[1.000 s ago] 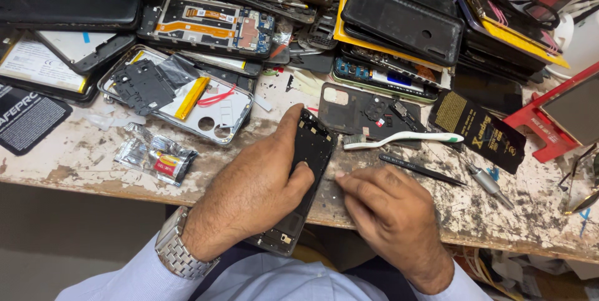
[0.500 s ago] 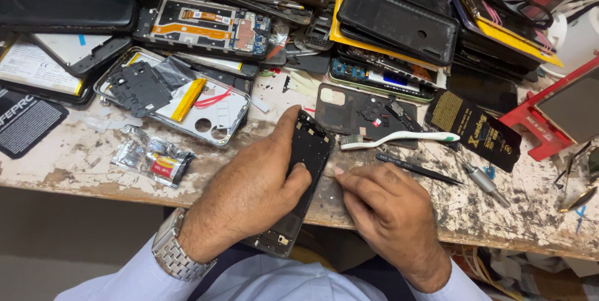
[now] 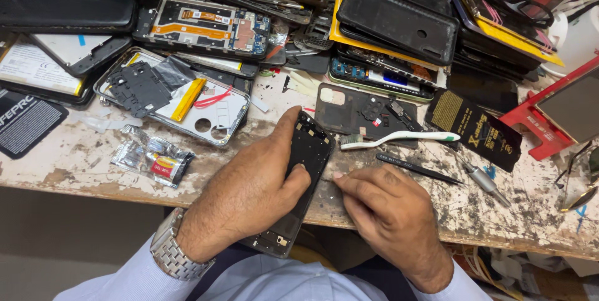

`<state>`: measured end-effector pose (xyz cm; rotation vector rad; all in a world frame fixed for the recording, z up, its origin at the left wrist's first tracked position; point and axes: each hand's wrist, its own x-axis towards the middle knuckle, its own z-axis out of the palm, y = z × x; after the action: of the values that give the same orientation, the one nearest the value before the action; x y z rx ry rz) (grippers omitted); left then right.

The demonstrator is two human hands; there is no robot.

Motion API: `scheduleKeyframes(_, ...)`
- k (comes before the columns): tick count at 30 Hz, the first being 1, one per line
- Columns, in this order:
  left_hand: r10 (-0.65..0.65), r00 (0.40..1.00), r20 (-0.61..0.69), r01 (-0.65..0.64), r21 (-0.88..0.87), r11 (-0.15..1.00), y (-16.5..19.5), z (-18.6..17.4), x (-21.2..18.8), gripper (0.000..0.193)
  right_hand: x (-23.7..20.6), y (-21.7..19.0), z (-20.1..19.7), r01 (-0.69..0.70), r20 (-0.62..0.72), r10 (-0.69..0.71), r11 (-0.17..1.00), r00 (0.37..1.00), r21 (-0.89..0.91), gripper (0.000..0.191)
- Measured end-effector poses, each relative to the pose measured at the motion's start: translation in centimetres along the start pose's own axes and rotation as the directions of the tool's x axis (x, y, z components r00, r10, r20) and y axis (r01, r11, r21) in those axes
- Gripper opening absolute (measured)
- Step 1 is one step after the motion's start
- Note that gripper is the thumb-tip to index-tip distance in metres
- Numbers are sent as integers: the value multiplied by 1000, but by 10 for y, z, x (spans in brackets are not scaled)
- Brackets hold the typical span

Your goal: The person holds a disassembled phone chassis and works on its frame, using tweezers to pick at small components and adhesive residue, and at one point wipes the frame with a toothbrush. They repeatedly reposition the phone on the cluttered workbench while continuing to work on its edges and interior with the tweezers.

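My left hand [image 3: 256, 192] grips a black phone frame [image 3: 307, 151] that lies tilted over the front edge of the worn workbench [image 3: 75, 164]; the thumb runs along its left side and the fingers rest on its face. My right hand [image 3: 384, 207] lies just right of the frame on the bench edge, fingers curled, fingertips touching the bench beside the frame. Whether it pinches some small part is hidden. A white toothbrush [image 3: 399, 139] and black tweezers [image 3: 418, 168] lie just beyond the right hand.
An opened phone with a yellow strip [image 3: 181, 101] sits at the left, foil packets [image 3: 153, 160] in front of it. Stacks of phone boards, cases and back covers [image 3: 399, 17] fill the back. A small screwdriver [image 3: 483, 181], a black card [image 3: 477, 126] and a red holder [image 3: 561, 114] lie at the right.
Both hands and the phone frame stay almost where they were; the right hand's fingers shift slightly at the bench edge.
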<state>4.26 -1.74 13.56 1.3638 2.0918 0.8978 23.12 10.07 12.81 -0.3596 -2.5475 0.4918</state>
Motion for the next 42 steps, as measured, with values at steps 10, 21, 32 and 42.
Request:
scheduleKeyframes(10, -26, 999, 32, 26, 0, 1000, 0, -1, 0, 85, -3, 3, 0, -28, -6, 27, 998, 1000, -48, 23)
scheduleKeyframes(21, -15, 1000, 14, 15, -4, 1000, -1, -1, -1, 82, -1, 3, 1, -43, -15, 42, 998, 999, -42, 24)
scheduleKeyframes(32, -16, 1000, 25, 16, 1, 1000, -1, -1, -1, 83, 2, 0, 2, -68, -39, 66, 996, 997, -54, 24)
scheduleKeyframes(42, -30, 999, 42, 30, 6, 1000, 0, -2, -1, 87, 1, -1, 2, -103, -56, 101, 993, 993, -49, 23)
